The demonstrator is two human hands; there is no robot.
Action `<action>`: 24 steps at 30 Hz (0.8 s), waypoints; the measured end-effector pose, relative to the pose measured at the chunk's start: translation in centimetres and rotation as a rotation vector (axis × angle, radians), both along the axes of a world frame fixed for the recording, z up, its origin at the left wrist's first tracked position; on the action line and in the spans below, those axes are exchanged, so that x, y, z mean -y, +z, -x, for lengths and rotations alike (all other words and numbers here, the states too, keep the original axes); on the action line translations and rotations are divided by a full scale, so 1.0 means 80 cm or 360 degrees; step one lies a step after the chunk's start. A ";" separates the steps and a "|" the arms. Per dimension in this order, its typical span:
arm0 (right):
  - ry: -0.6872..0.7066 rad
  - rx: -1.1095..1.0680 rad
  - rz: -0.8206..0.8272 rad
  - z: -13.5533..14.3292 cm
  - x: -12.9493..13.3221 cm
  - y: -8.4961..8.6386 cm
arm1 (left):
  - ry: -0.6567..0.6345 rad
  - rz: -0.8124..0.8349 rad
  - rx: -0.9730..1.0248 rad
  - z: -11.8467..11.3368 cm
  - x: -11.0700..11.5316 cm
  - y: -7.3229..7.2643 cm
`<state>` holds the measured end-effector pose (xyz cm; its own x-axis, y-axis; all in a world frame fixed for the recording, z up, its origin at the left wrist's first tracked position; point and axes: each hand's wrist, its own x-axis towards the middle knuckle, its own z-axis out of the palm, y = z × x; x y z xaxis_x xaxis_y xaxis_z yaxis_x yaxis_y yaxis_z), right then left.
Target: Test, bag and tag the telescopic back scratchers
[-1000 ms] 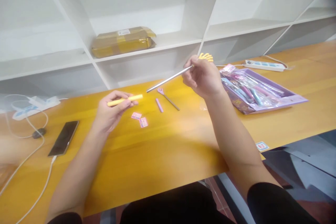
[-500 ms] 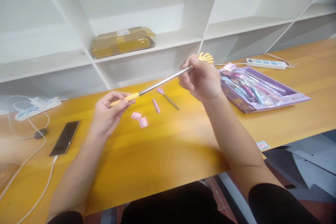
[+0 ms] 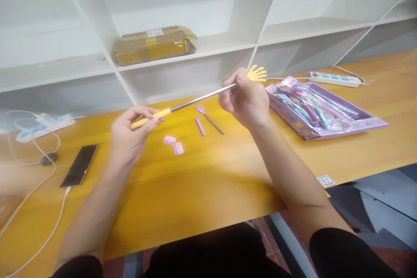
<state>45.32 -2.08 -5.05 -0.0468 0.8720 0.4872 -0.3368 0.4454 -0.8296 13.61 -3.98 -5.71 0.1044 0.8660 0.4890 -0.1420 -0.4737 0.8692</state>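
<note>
Between both hands I hold a telescopic back scratcher (image 3: 202,97) above the table, its silver rod extended and slanting up to the right. My left hand (image 3: 130,134) pinches its yellow handle. The fingers of my right hand (image 3: 246,97) close around the rod just below the yellow hand-shaped head, which sticks out past them. Below, on the table, lies a second back scratcher (image 3: 213,123) with a purple claw and a dark metal rod. Beside it rests a loose purple handle (image 3: 200,127). Two small pink cards (image 3: 174,143) lie nearer my left hand.
At right a purple box (image 3: 345,130) holds several plastic-wrapped items. A phone (image 3: 80,165) on a white cable and a power strip (image 3: 45,128) are at left. Another power strip (image 3: 335,79) lies behind the box. A taped parcel (image 3: 154,46) sits on the white shelf.
Both hands keep hold of the back scratcher; my left hand has shifted slightly up and left. The yellow head has turned to show more of its palm. The view has shifted slightly.
</note>
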 end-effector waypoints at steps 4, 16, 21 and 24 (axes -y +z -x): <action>0.0025 -0.0029 0.0033 0.002 -0.001 -0.004 | 0.0060 -0.0075 -0.0084 0.001 0.000 -0.002; 0.0034 -0.0049 -0.0073 0.007 0.002 -0.012 | 0.0104 -0.0167 -0.0102 -0.003 0.007 -0.002; 0.0126 -0.0121 -0.0158 0.015 0.005 -0.015 | 0.0109 -0.0187 -0.0103 -0.004 0.013 -0.001; 0.0126 -0.0103 -0.0138 0.022 0.007 -0.017 | 0.0139 -0.0175 -0.0124 -0.006 0.015 -0.004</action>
